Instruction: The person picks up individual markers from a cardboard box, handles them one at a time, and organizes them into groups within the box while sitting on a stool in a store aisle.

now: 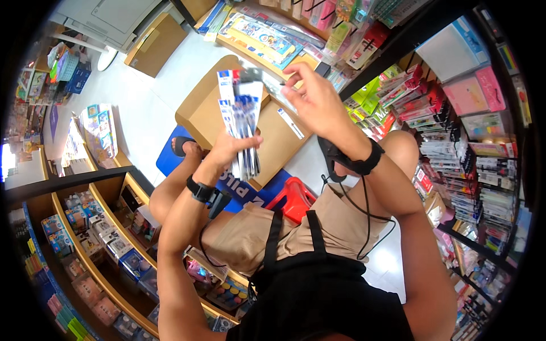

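Note:
My left hand (pixel 233 149) grips a fanned bundle of slim packaged pens or refills (pixel 245 115), with white and blue card headers at the top. Below the bundle lies an open cardboard box (pixel 273 149) on the floor. A single slim white package (pixel 291 123) rests inside it, towards the right. My right hand (pixel 309 91) is raised over the box's right side, to the right of the bundle. Its fingers are bent and apart, and I make out nothing held between them.
A blue Pilot carton (pixel 232 192) lies under the box, beside a red plastic stool (pixel 294 200). Hanging stationery packs (pixel 443 157) line the right rack. Wooden-divided shelves (pixel 102 238) stand at the left. Another cardboard box (pixel 155 44) sits near a grey machine (pixel 111 21).

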Demonstrator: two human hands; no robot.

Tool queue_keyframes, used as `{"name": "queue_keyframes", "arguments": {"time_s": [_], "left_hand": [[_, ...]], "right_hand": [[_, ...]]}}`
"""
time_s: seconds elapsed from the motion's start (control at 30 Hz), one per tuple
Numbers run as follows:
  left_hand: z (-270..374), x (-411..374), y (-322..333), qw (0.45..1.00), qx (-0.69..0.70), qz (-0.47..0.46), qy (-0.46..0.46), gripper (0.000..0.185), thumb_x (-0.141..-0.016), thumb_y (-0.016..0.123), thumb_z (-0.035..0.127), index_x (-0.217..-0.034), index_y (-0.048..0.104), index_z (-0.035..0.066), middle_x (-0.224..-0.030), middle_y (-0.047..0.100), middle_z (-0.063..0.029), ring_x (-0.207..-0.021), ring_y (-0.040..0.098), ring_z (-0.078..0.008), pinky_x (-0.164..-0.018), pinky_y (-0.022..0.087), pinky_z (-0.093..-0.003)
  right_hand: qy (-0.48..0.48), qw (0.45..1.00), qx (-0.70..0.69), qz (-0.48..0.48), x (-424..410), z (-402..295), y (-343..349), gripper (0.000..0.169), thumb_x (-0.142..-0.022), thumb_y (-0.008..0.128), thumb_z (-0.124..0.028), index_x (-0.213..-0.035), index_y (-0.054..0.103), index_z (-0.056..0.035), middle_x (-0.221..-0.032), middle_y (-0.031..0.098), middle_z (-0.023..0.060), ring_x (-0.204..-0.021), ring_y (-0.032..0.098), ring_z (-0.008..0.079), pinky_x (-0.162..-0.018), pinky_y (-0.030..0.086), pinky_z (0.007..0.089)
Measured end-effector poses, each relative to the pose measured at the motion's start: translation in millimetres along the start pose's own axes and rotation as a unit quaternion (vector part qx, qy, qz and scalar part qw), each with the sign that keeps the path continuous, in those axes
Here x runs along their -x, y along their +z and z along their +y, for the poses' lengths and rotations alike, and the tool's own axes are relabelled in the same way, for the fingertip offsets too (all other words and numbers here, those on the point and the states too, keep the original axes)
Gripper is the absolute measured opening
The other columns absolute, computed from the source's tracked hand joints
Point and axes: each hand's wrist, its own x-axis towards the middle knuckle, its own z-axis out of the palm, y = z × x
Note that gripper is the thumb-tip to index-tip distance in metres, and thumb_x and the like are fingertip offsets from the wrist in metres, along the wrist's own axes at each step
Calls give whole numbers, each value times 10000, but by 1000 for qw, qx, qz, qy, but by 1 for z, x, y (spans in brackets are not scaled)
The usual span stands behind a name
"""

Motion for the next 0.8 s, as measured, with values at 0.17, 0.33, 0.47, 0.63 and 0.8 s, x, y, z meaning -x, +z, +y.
{"name": "queue_keyframes", "arguments": {"time_s": [0.17, 0.33, 0.47, 0.63, 0.8], "left_hand": [[17, 4, 44, 974, -151, -112, 125, 451, -662, 787, 53, -1067, 599, -14, -900, 638, -38, -812, 563, -110, -749, 483, -277], [23, 2, 49, 964, -198, -158, 80, 419, -669, 769, 52, -1045, 598, -13, -926, 635, -61, -830, 575, -136, -776, 479, -285], [23, -2, 55, 963, -206, -150, 85, 393, -667, 755, 52, -1022, 595, -4, -864, 651, -65, -781, 603, -135, -743, 492, -283], [21, -6, 53, 954, -242, -159, 82, 394, -661, 748, 44, -1021, 593, 6, -845, 660, -62, -765, 629, -130, -714, 505, -284], [23, -5, 57, 961, -195, -180, 76, 437, -664, 752, 49, -1068, 590, 2, -880, 657, -64, -794, 625, -131, -729, 505, -284]], "right_hand": [[-3, 958, -278, -75, -7, 33, -30, 235, -958, 538, -165, -1118, 583, 2, -936, 631, 48, -793, 577, 85, -736, 469, 233], [-12, 933, -333, -137, 2, 39, -40, 152, -922, 623, -129, -960, 625, 18, -896, 639, 26, -843, 577, 83, -775, 464, 243], [25, 943, -293, -153, 5, 52, -43, 118, -889, 640, -61, -964, 616, 26, -887, 634, 11, -820, 582, 64, -735, 469, 221], [23, 974, -178, -140, 1, 53, -53, 43, -806, 688, 1, -844, 697, 18, -786, 667, 25, -729, 601, 66, -646, 471, 221], [11, 981, -161, -104, 3, 50, -59, 40, -793, 683, 50, -832, 684, 58, -829, 653, 76, -751, 607, 113, -659, 477, 217]]}}
